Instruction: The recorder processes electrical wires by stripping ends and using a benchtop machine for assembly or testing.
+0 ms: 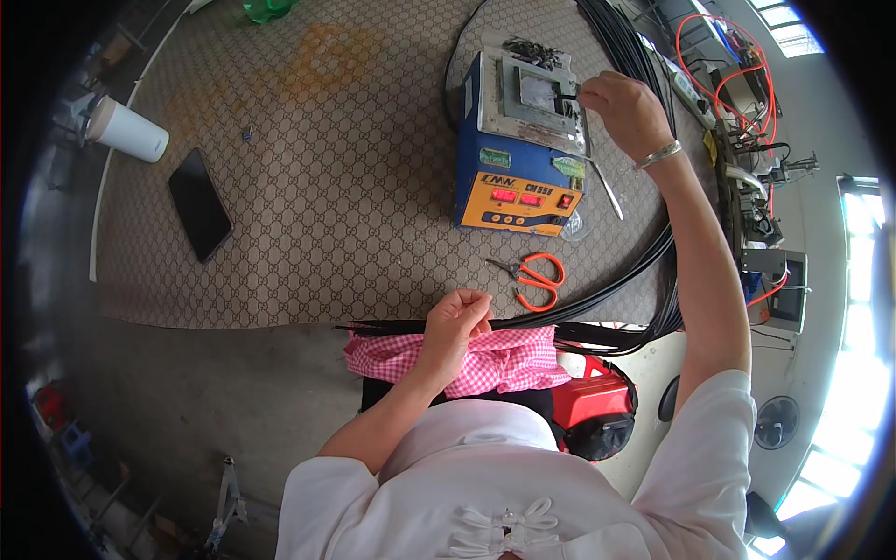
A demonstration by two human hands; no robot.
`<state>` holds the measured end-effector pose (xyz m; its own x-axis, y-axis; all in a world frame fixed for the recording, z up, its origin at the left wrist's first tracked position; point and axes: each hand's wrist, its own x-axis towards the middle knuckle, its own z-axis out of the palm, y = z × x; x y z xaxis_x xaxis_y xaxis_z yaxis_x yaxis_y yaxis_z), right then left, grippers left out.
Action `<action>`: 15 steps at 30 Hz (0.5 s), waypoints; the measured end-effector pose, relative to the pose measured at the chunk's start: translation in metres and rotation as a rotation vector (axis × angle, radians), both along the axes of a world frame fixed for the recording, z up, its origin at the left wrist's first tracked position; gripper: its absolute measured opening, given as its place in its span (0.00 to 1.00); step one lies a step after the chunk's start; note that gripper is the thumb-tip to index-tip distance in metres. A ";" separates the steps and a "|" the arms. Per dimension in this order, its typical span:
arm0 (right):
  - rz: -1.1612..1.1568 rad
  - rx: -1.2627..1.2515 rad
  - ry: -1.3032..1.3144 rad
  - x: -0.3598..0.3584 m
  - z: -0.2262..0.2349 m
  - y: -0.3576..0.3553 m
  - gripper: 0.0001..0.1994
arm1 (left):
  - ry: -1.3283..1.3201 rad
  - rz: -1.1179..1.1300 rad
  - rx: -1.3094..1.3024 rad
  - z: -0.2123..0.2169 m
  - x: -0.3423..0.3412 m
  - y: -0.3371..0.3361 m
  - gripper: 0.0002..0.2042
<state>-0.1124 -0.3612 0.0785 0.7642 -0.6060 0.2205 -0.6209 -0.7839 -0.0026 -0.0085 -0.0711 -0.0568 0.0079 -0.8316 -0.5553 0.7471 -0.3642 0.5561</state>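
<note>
At the solder pot (509, 207), a blue box with an orange front panel, my right hand (627, 107) reaches over the top right side. Its fingers are pinched on a short dark piece (567, 96) that reaches the rim of the square silvery bath (541, 93); its kind is hard to make out. My left hand (459, 317) is closed at the table's near edge, over a bundle of black cables (597, 308). Whether anything sits within those curled fingers is hidden. Orange-handled snips (539, 280) lie on the patterned cloth between my left hand and the pot.
Dark scraps (532, 53) are heaped behind the bath. A thin metal tool (607, 189) leans by the pot's right side. Farther left are a black phone (200, 204) and a white tumbler (128, 128). Pink checked cloth (509, 362) covers my lap, beside a red case (590, 403).
</note>
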 end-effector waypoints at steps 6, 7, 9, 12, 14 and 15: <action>-0.015 -0.017 0.101 0.007 -0.003 -0.006 0.08 | 0.004 -0.004 -0.014 0.001 0.001 0.000 0.05; -0.016 -0.008 0.098 0.008 -0.005 -0.008 0.08 | 0.003 -0.002 -0.018 0.000 0.000 0.000 0.05; -0.001 -0.016 0.092 0.007 -0.009 -0.011 0.08 | 0.004 0.001 -0.022 -0.002 0.000 0.000 0.06; 0.017 -0.017 0.090 0.009 -0.011 -0.014 0.08 | 0.007 0.003 -0.024 -0.003 0.000 0.001 0.06; 0.021 -0.018 0.094 0.010 -0.012 -0.015 0.07 | 0.009 0.002 -0.028 -0.003 0.000 0.000 0.06; 0.021 -0.020 0.098 0.010 -0.012 -0.015 0.07 | 0.011 0.000 -0.028 -0.004 0.000 0.000 0.06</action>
